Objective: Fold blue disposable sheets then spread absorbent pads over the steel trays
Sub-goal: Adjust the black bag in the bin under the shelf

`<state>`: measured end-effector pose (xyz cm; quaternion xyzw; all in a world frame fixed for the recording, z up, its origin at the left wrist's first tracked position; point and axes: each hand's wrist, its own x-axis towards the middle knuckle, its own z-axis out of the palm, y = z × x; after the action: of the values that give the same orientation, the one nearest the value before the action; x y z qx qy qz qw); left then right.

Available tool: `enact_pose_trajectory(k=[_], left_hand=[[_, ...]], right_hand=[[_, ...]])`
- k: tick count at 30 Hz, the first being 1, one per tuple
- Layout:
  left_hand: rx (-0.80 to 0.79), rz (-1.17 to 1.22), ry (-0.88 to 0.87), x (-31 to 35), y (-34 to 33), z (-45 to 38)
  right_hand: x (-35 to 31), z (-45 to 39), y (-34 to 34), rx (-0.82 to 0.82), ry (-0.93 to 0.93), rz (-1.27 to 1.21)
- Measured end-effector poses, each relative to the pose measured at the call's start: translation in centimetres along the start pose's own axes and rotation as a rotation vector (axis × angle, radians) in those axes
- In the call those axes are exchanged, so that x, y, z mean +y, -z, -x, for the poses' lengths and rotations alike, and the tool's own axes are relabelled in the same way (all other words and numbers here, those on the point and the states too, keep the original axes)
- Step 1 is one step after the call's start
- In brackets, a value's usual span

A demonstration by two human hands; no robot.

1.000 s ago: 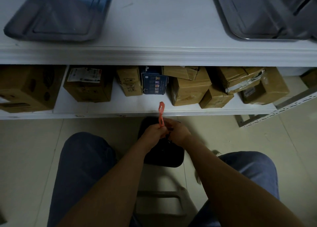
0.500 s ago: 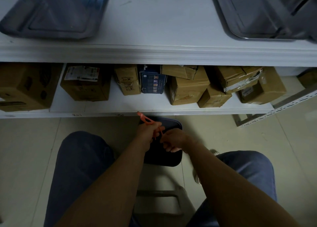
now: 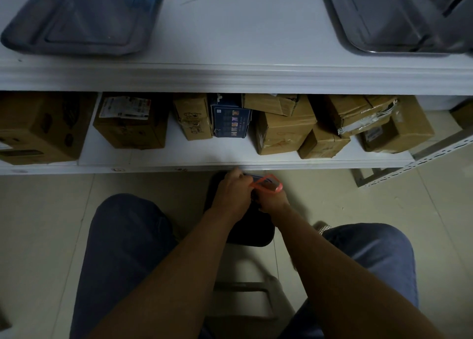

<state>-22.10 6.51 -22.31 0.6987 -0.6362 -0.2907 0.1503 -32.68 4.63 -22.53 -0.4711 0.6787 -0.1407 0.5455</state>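
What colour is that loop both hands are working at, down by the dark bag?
Orange-red. The loop shows best in the head view, just below the lower shelf edge, over the dark bag.

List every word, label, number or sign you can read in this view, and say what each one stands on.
None can be read.
White shipping label on a cardboard box on the lower shelf: print too small.
Dark blue box: a column of small pictures, text blurred.
Handwritten marks on the narrow cardboard box: illegible.
Label on the right-hand cardboard box: blurred.
Steel trays: no text visible.
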Motion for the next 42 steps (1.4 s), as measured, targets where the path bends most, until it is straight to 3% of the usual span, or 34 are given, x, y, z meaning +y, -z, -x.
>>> enact_pose_trajectory(k=[6,15,21,25,31,42], left_hand=[[0.090,0.233,0.045,0.9,0.1,0.3],[-0.035,0.635,0.153,1.0,0.5,1.1],[0.118,0.796,0.328,-0.7,-0.4,0.1],[0.092,0.715,0.486,-2.3,-1.4,-0.6],[0.020,0.908,0.760,-2.7,-0.4,-0.3],[0.091,1.111,0.974,-4.0,-1.4,-0.9]], right_hand=[[-0.7,0.6,0.1,-0.105,-0.095,-0.320],[-0.1,0.0,-1.0,-0.175,-0.309,-0.614],[-0.9,-0.2,-0.9,-0.057,-0.316,-0.695],[-0.5,-0.6,-1.4,0.039,-0.330,-0.767],[0.8,-1.5,-1.1,0.094,-0.420,-0.943],[3.7,-3.8,0.1,0.254,-0.489,-0.979]])
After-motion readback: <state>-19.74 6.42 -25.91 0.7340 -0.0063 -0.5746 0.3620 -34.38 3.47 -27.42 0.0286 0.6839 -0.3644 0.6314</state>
